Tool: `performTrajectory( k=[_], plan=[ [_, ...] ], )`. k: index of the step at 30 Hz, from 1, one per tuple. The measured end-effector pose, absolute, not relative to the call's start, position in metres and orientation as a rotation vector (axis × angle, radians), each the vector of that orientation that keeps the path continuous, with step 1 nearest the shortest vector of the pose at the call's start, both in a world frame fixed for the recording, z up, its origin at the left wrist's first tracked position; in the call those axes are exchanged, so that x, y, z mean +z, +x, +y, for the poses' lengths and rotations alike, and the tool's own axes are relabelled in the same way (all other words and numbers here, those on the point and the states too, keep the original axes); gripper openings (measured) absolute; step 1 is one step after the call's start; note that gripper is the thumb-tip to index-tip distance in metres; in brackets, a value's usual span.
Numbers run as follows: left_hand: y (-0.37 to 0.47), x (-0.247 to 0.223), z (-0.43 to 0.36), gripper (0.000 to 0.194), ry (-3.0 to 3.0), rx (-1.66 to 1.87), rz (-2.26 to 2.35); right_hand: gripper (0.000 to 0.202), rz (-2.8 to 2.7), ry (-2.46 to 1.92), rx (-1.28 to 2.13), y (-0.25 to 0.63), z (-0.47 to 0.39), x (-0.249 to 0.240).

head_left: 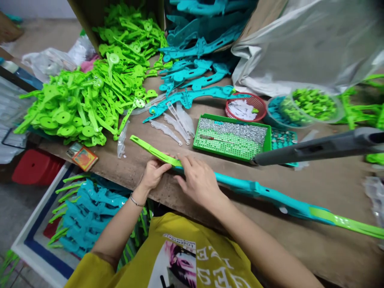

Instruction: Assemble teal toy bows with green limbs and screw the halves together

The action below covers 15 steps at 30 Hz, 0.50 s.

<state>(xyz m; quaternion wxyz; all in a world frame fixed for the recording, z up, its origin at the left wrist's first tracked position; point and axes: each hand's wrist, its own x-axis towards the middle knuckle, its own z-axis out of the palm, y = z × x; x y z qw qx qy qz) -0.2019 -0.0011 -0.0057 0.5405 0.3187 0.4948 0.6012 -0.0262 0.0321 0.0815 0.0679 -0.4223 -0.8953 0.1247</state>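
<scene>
A long teal plastic part (240, 183) lies across the front of the table, with a lime-green arm (147, 147) at its left end and another green arm (357, 224) at its right end. My left hand (154, 173) holds the left green arm between thumb and fingers, near where it meets the teal part. My right hand (198, 179) rests over that joint with its fingers closed around the teal end; the fingers hide part of the joint. Just beyond my hands are clear plastic pieces (177, 124) and another teal part (192, 96).
A green tray (231, 151) of metal pins holds a screwdriver (216, 139). A grey tool (318, 147) juts in from the right. Behind are a green heap (69, 104), a red basket (261, 103) and bowls of small parts (312, 106). Finished-looking teal assemblies (93, 216) lie lower left.
</scene>
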Motion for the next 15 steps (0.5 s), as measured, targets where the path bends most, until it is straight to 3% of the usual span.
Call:
performTrajectory(
  k=[3, 6, 10, 15],
  plan=[
    [-0.199, -0.007, -0.004, 0.041, 0.758, 1.433, 1.168, 0.071, -2.741, -1.383, 0.311, 0.005, 0.035, 0.089],
    [-0.194, -0.001, -0.011, 0.040, 0.775, 1.438, 1.140, 0.054, -2.816, -1.526, 0.334, 0.034, 0.041, 0.094],
    [-0.185, 0.012, -0.029, 0.059, 0.810, 1.333, 1.169, 0.031, -2.892, -1.486, 0.537, 0.050, 0.047, 0.108],
    [-0.175, 0.019, -0.050, 0.046, 0.593, 1.429, 1.280, 0.024, -2.897, -1.253, 0.823, 0.048, 0.049, 0.126]
  ],
)
